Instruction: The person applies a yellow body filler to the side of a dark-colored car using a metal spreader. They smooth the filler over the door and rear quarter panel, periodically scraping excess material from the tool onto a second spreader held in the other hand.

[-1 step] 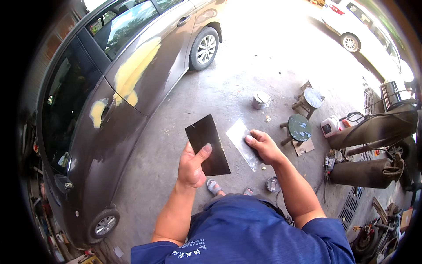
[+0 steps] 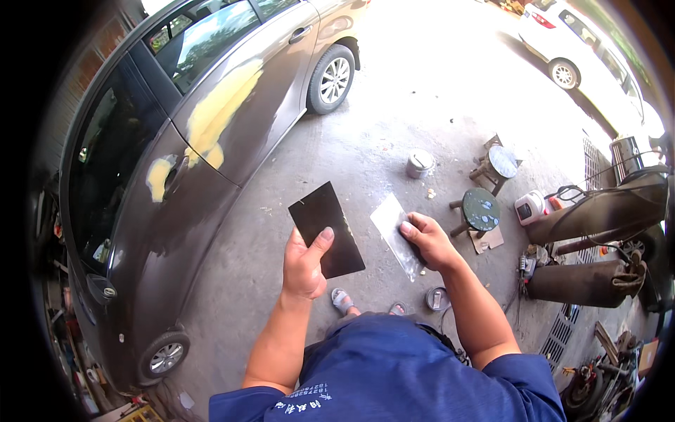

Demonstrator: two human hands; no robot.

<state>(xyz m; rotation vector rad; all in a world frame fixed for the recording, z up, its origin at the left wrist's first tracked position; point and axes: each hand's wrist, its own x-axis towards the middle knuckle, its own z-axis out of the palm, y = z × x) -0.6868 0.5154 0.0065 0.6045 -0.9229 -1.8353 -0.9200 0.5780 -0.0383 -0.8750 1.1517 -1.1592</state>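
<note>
My left hand (image 2: 304, 269) grips a dark, thin rectangular board (image 2: 315, 212), with the thumb across its face and the fingers behind it. In my right hand (image 2: 432, 245) is a pale, shiny flat rectangular sheet (image 2: 389, 224), pinched near its right edge; its exact kind is unclear. The two pieces are held apart in front of my body, above the floor. To the left stands a brown car (image 2: 158, 246). Yellow filler patches (image 2: 219, 116) spread over its rear door and around the front door handle.
A lidded can (image 2: 420, 164) and two small stools (image 2: 481, 209), (image 2: 503, 162) stand ahead to the right. Near my feet is a round tin (image 2: 436, 299). Dark cylinders (image 2: 580, 283), a white jug (image 2: 529, 208) and a floor grate (image 2: 562, 329) lie farther right. A white car (image 2: 583, 42) is parked beyond.
My hands have drawn slightly farther apart, the board moving left and the pale sheet right. Both stay gripped, and the view has shifted a little.
</note>
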